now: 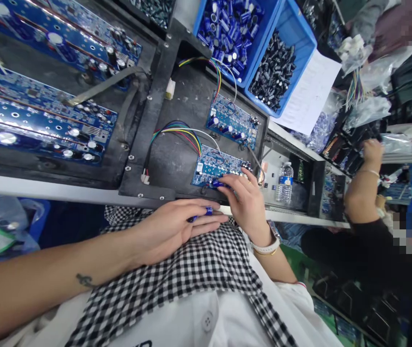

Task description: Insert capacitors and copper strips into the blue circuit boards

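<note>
Hands work close together: the right hand has its thumb and fingertips nearly closed on a blue cylinder at the near edge of the closer circuit board, while the left hand lies loosely open, fingers almost straight, cradling two spare blue cylinders. Good handling here probably means keeping the pinch light and upright, checking the stripe side against the board's marking, and lining up both legs before pressing, since a tilted push could bend them. Keeping the spares near the fingertips should shorten each reach. Whether the legs are already seated cannot be told. The board rests in a black tray by the desk's edge, coloured wires running from its left end; a second board lies just beyond. Farther out are blue bins of cylinders, a printed sheet too small to read, and a bottle whose blue label shows no legible brand.
</note>
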A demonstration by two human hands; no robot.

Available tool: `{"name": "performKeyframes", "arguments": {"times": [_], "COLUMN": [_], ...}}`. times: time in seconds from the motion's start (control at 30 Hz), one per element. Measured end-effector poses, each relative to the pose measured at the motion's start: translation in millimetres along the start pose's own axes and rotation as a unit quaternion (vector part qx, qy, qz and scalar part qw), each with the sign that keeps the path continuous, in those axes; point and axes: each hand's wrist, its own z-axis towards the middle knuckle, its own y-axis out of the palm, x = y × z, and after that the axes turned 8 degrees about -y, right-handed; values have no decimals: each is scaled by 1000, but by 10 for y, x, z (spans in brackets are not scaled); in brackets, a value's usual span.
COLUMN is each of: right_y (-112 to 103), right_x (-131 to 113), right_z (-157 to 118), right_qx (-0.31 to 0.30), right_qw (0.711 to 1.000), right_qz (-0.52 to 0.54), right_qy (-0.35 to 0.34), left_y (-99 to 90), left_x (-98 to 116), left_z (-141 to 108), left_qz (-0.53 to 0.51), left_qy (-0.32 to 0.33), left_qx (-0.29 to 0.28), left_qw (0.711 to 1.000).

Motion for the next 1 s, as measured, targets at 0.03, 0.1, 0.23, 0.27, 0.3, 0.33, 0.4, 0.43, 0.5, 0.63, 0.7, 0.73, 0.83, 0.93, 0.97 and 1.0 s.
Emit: {"name": "performKeyframes", "arguments": {"times": [0.03, 0.1, 0.23, 0.27, 0.3, 0.33, 0.4, 0.43, 0.5, 0.63, 0.7, 0.73, 0.83, 0.93, 0.97, 1.0], "right_y": [-2, -21, -51, -50, -45, -37, -19, -13, -18, -113, -170, -186, -160, -52, -15, 17], "right_x": [-1, -21, -70, -77, -81, -82, -74, -68, -63, -155, -257, -307, -387, -338, -309, -281], "right_z": [0, -1, 5, 8, 11, 12, 10, 6, 0, 21, 57, 80, 152, 205, 215, 221], "right_qx": [0, -2, -15, -14, -12, -9, -5, -6, -13, -6, -11, -20, -21, 8, 10, 8], "right_qw": [1000, 1000, 1000, 999, 999, 999, 998, 997, 996, 998, 997, 995, 994, 999, 999, 1000], "right_qz": [-3, -11, -26, -33, -39, -46, -58, -62, -66, -23, 40, 71, 87, 33, 17, 5], "right_qy": [-2, -5, -6, -9, -13, -19, -33, -43, -65, -64, -60, -65, -69, -33, -27, -25], "left_y": [-16, -43, -93, -106, -119, -131, -155, -165, -181, -189, -187, -186, -187, -192, -193, -196], "left_x": [6, 16, 27, 30, 35, 41, 57, 66, 84, 100, 88, 78, 44, 24, 21, 19], "left_z": [-6, -14, -27, -30, -32, -34, -35, -33, -29, -40, -60, -72, -105, -124, -127, -127], "left_qz": [5, 20, 35, 33, 31, 29, 27, 29, 35, 53, 62, 62, 43, 26, 25, 27], "left_qy": [-4, -16, -44, -52, -58, -66, -79, -86, -101, -117, -109, -99, -62, -40, -37, -36], "left_qx": [-3, -9, -2, 0, 2, 3, 6, 6, 1, -6, -6, -5, -10, -16, -16, -16], "left_qw": [1000, 1000, 998, 998, 998, 997, 996, 996, 994, 992, 992, 993, 997, 999, 999, 999]}}
